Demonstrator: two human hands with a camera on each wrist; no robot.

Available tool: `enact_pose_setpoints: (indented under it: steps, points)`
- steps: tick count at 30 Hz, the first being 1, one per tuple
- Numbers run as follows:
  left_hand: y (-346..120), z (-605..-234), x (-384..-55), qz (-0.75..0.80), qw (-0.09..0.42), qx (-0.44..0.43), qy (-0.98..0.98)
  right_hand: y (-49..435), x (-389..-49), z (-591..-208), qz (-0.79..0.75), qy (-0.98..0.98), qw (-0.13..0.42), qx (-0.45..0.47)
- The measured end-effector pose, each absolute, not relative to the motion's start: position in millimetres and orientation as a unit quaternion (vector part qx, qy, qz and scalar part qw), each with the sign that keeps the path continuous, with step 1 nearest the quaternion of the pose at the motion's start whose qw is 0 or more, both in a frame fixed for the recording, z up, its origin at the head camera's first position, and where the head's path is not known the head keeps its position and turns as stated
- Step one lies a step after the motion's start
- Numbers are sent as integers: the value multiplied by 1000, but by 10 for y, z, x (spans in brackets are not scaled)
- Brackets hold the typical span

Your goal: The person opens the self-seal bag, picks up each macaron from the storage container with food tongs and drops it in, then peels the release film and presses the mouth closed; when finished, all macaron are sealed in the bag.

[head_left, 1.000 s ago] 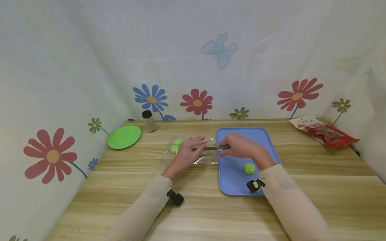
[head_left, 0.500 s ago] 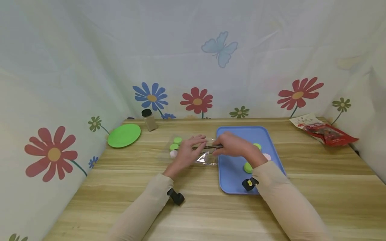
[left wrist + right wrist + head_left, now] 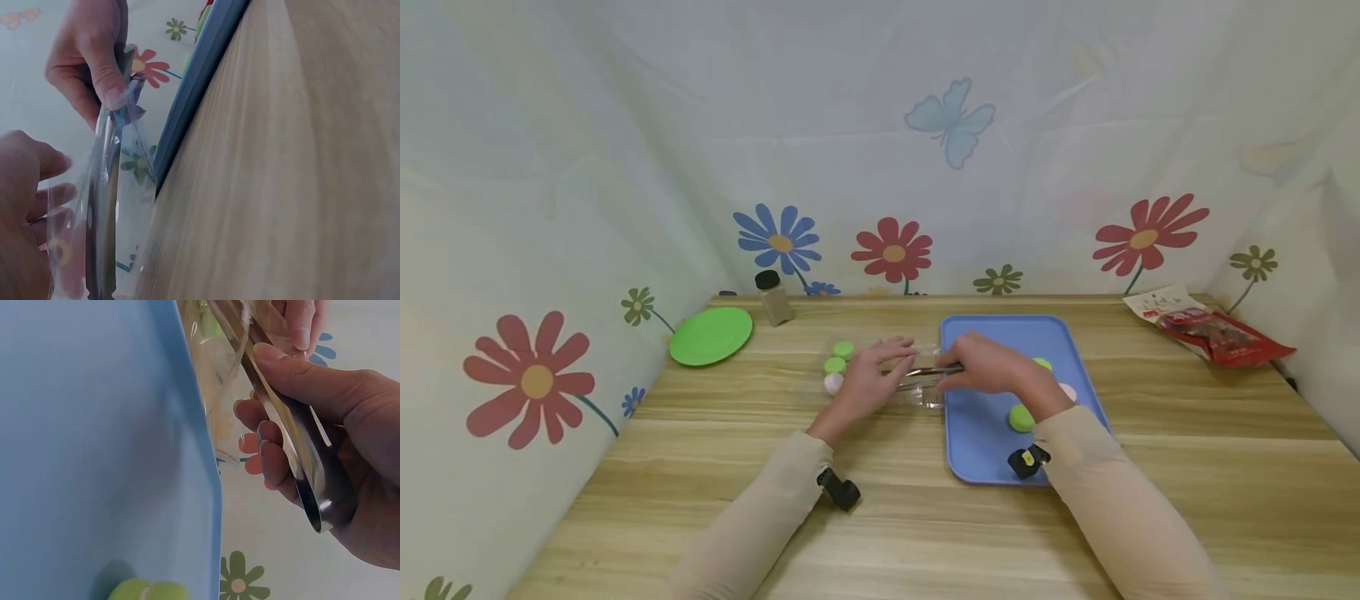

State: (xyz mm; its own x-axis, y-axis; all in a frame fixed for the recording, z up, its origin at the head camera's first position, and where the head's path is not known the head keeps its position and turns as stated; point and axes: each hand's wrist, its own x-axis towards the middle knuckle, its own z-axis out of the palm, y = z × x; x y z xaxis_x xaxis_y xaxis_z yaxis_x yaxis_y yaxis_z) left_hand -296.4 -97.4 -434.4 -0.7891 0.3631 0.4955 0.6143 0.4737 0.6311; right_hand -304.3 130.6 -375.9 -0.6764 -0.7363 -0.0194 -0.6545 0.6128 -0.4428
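My right hand grips metal tongs near their bent end, above the left edge of the blue tray. The tongs point left into a clear plastic bag. My left hand holds the bag by its open end, its film seen over the fingers in the left wrist view. Green round macarons and a whitish one lie at the bag's far left end. On the tray are green macarons and a pale pink one, partly behind my right arm. The tongs' tips are hidden.
A green plate lies at the back left, with a black-lidded jar beside it. A red and white food packet rests at the back right. A flowered curtain rises behind the wooden table.
My right hand with the tongs slid left, then slightly back right. More macarons show on the tray beside my arm, and the whitish one shows in the bag. My left hand barely moved.
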Motion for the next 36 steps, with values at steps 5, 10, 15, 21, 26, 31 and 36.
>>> enact_pose_setpoints:
  steps: [5,10,15,21,26,31,36]
  points:
    - [-965,-4342,-2968,-408,150,-285,-854,1281,-3019,-3729,-192,900,97,-379]
    - [-958,-4340,-2972,-401,154,-279,-859,1299,-2976,-3649,-188,907,95,-364]
    - [-954,-4334,-2976,-399,165,-272,-860,1301,-2952,-3595,-192,911,98,-352]
    - [-961,-4343,-2969,-401,158,-271,-860,1247,-2989,-3692,-183,907,96,-366]
    - [-969,-4350,-2963,-400,155,-271,-862,1206,-3027,-3763,-195,901,98,-374]
    - [-970,-4362,-2985,-407,156,-274,-857,1195,-3054,-3773,-203,898,92,-379]
    - [-964,-4367,-2988,-415,159,-280,-851,1170,-3068,-3757,-209,892,89,-391]
